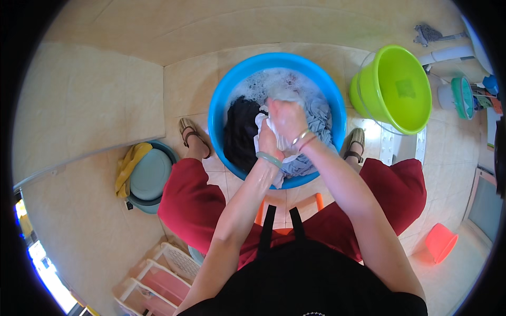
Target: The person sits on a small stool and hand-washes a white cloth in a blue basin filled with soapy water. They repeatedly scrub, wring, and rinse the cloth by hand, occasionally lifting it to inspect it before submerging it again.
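Between my feet stands a round blue basin (216,113) of sudsy water and laundry. Both my hands are over its middle, close together. My left hand (268,138), below a pale bangle, is closed on a white cloth (260,122). Just above it my right hand (287,118) is closed on the same cloth, its fingers slightly blurred. Dark clothing (240,134) lies in the basin's left part, and grey-blue clothing (319,118) in the right part. Thick white foam (263,81) floats at the far side.
A lime-green bucket (363,87) leans right of the basin. At left sits a teal basin (150,174) with a yellow cloth (132,163) over its edge. A pink-and-white rack (158,282) is at lower left, a coral bin (441,243) at lower right. Walls rise behind and to the left.
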